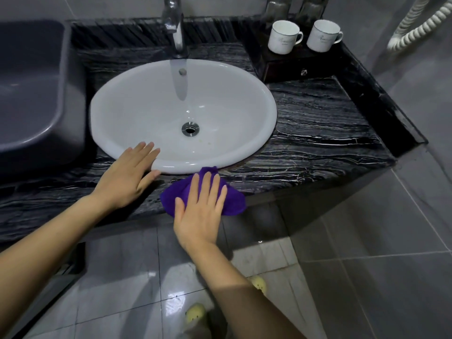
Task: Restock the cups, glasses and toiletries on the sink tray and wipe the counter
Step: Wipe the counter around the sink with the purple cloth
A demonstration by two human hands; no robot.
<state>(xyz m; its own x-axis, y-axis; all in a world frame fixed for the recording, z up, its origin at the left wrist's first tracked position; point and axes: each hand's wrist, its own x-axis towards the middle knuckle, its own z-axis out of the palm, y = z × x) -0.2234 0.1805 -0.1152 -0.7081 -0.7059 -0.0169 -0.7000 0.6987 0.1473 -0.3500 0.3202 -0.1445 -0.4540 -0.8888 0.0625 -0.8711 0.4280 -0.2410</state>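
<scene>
My right hand (200, 211) presses flat, fingers spread, on a purple cloth (234, 199) at the front edge of the black marble counter (318, 133), just below the sink rim. My left hand (127, 177) rests flat and empty on the counter, fingertips touching the rim of the white oval sink (264, 99). At the back right a dark wooden tray box (286, 67) carries two white cups (283, 36) (322, 35), with two clear glasses (278, 6) partly cut off behind them.
A chrome faucet (176, 28) stands behind the basin. A grey plastic tub (31, 89) fills the left end of the counter. A white coiled cord (420, 25) hangs on the right wall. Below lie grey floor tiles and yellow slippers (195, 314).
</scene>
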